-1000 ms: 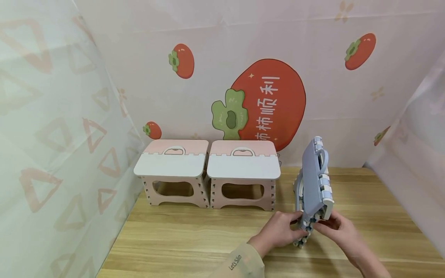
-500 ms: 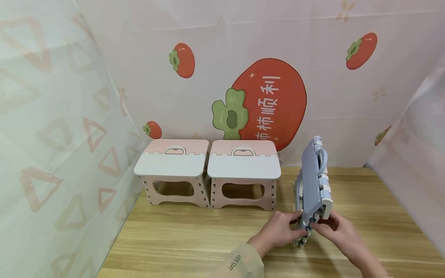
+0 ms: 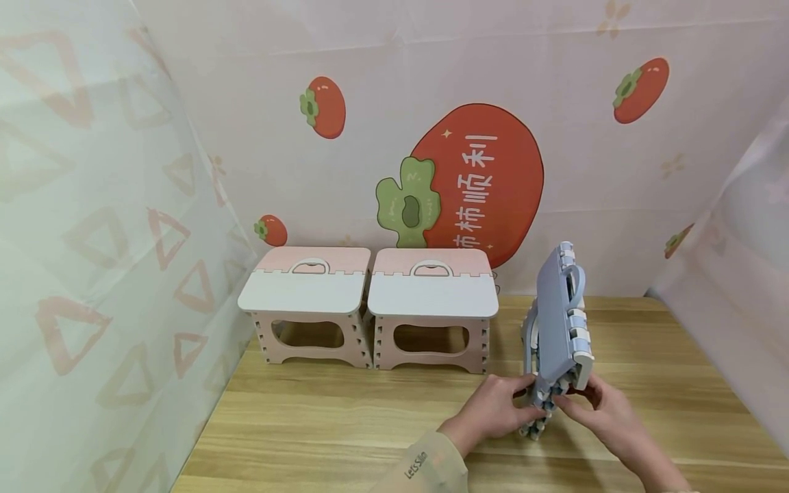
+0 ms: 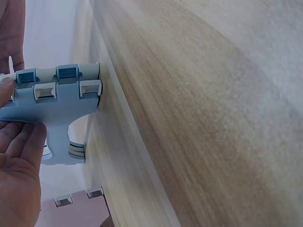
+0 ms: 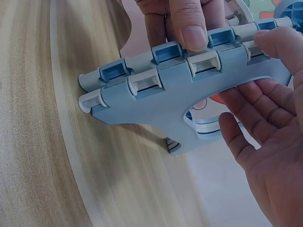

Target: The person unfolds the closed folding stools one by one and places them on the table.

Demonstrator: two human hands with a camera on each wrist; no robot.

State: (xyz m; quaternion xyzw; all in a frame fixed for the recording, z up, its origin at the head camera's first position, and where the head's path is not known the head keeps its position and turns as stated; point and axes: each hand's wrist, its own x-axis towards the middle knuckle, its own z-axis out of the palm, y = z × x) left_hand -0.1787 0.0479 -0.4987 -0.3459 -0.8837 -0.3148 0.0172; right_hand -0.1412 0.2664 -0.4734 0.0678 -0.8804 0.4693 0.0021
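Observation:
A blue and white folding stool [image 3: 555, 322] stands partly folded on the wooden table, its two seat halves tipped up and its carry handle [image 3: 574, 287] facing right. My left hand [image 3: 496, 409] grips the lower leg panel from the left, thumb toward me. From the right, my right hand [image 3: 607, 414] holds the other leg panel by its hinged edge. In the right wrist view, the fingers of my right hand [image 5: 272, 156] curl round the leg panel [image 5: 156, 104] with the thumb on the hinge row. The left wrist view shows the leg's foot near the table surface.
Two unfolded pink and white stools [image 3: 302, 291] [image 3: 431, 294] stand side by side at the back left of the wooden table [image 3: 320, 424]. A printed cloth [image 3: 585, 171] hangs behind, and more cloth walls stand at the left and right.
The blue stool's upper part tilts very slightly to the right compared with half a second ago. Both hands keep their hold in nearly the same place.

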